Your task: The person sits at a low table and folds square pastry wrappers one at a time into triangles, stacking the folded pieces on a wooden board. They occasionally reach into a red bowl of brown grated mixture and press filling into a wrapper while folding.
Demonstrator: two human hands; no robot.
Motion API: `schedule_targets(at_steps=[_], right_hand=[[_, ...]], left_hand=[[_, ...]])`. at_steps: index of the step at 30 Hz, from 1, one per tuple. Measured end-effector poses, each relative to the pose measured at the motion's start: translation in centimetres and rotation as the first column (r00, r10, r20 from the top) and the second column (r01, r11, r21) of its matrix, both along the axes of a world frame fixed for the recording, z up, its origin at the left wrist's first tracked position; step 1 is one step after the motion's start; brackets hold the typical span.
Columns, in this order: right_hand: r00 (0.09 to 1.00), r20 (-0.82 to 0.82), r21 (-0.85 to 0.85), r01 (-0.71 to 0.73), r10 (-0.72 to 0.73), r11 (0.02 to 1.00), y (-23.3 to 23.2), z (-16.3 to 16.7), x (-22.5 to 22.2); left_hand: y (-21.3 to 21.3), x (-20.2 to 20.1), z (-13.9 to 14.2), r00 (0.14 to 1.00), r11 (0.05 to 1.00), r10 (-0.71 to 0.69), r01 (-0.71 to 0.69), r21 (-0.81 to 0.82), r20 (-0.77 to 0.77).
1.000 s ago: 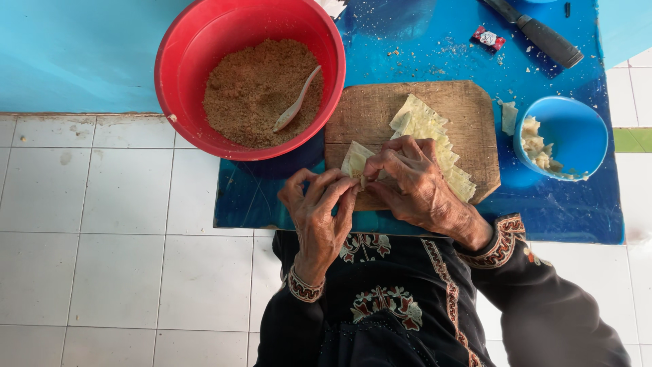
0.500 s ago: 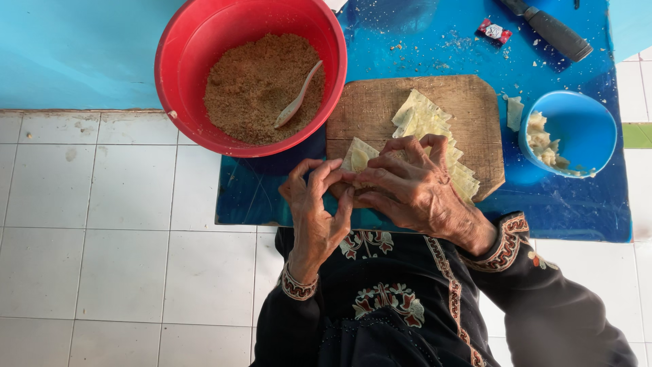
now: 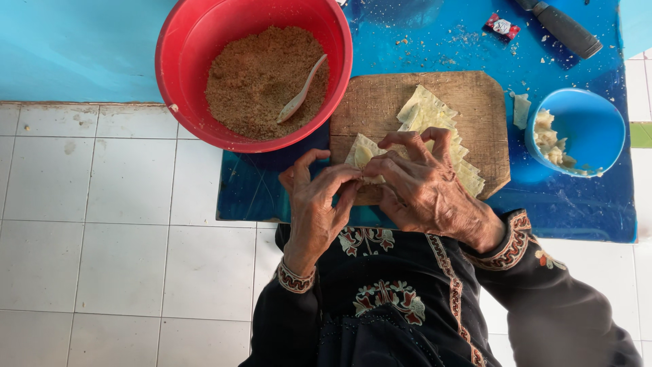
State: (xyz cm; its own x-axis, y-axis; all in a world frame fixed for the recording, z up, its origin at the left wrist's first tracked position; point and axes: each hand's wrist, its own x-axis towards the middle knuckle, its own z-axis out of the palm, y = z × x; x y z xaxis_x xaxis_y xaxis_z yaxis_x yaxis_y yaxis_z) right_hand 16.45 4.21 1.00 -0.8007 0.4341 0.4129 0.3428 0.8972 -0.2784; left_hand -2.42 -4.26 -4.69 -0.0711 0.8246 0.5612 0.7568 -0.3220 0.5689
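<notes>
Both the left hand and right hand pinch a folded dough wrapper between their fingertips, over the cutting board

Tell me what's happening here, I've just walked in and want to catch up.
A person is pinching a pale dough wrapper between both hands, left hand and right hand, over a wooden cutting board. More wrappers are stacked on the board. A red bowl of brown crumbly filling with a spoon sits beside it, and a small blue bowl on the other side.
</notes>
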Motion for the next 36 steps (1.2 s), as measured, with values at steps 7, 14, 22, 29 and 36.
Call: schedule_targets(at_steps=[7,14,22,29,36], right_hand=[[1.000,-0.011,0.000,-0.022,0.022,1.000,0.2,-0.2,0.2],[1.000,-0.016,0.151,0.007,-0.005,0.989,0.1,-0.7,-0.1],[1.000,-0.017,0.021,0.000,0.001,1.000,0.6,-0.6,-0.2],[0.999,-0.006,-0.132,-0.032,0.031,0.991,1.9,-0.3,-1.3],[0.997,0.067,-0.158,-0.011,0.022,0.987,2.4,-0.2,-1.7]], left_hand=[[0.0,0.4,-0.2,0.999,0.998,0.053,-0.053,0.038,-0.002],[0.2,0.9,-0.1,0.998,0.998,0.058,-0.058,-0.006,0.024],[0.1,0.1,0.1,1.000,0.999,0.013,-0.012,-0.035,0.019],[-0.1,-0.6,0.7,1.000,0.998,0.020,-0.019,-0.065,0.014],[-0.3,-0.6,1.1,0.999,0.997,0.034,-0.031,-0.069,0.040]])
